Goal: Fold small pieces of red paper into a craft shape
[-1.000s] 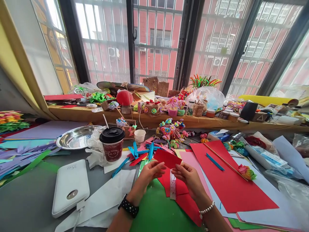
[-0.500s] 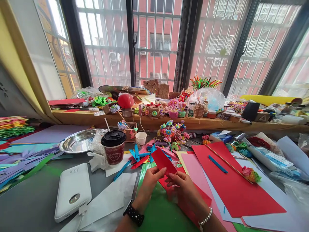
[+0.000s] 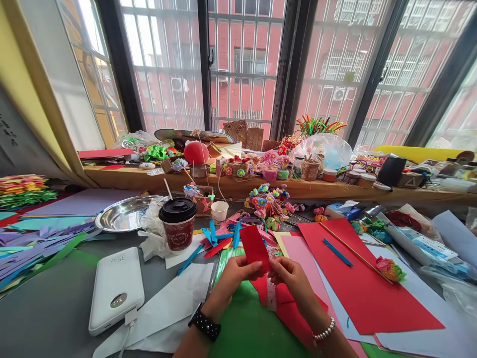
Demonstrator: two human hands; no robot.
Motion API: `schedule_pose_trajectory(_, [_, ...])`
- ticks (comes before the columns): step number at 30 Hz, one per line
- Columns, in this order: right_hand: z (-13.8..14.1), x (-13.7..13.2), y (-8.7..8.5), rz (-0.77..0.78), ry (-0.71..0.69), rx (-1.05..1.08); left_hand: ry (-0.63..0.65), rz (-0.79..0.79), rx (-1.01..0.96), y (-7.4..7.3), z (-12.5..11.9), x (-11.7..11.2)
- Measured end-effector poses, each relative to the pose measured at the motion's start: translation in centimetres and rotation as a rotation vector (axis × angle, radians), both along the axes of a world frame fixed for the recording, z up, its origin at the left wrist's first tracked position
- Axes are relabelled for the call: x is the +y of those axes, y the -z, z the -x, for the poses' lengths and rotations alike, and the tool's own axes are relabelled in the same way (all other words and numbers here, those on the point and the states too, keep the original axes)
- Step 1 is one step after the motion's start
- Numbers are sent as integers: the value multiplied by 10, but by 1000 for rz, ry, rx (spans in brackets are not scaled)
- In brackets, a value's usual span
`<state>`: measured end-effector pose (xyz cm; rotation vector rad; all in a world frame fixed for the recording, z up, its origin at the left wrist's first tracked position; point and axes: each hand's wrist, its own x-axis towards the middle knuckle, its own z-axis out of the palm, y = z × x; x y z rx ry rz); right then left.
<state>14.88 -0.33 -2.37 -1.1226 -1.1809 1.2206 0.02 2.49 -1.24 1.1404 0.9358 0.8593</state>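
A small red paper rectangle (image 3: 255, 247) stands upright in front of me, pinched at its lower edge by both hands. My left hand (image 3: 234, 281), with a black watch on the wrist, grips its lower left side. My right hand (image 3: 294, 281), with a pearl bracelet on the wrist, pinches its lower right corner. Below my hands lie more red paper pieces (image 3: 288, 311), a clear ruler (image 3: 271, 298) and a green sheet (image 3: 246, 330).
A large red sheet (image 3: 368, 293) with a thin wooden stick (image 3: 354, 253) lies to the right. A white power bank (image 3: 117, 288), a lidded coffee cup (image 3: 178, 223) and a steel dish (image 3: 124, 213) stand on the left. Paper flowers and craft clutter fill the windowsill (image 3: 261, 186).
The red paper has turned from lying wide across my fingers to standing upright on its short edge. Both hands stayed close together near the table's front.
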Motion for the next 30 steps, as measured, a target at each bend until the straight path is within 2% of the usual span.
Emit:
schedule_pose_trajectory(5, [0, 1, 2, -15, -62, -77, -116, -57, -18, 2, -4, 0])
schedule_pose_trajectory(10, [-5, -5, -8, -309, 112, -292, -97, -74, -1, -1, -2, 0])
schedule_pose_trajectory(14, [-10, -4, -11, -453, -8, -453, -55, -114, 23, -3, -1, 0])
schedule_pose_trajectory(22, [-13, -1, -6, -463, -19, -450, -70, -200, 24, 0, -2, 0])
schedule_pose_trajectory(30, [-12, 0, -7, -401, -9, -407, -86, -312, 48, -2, -5, -6])
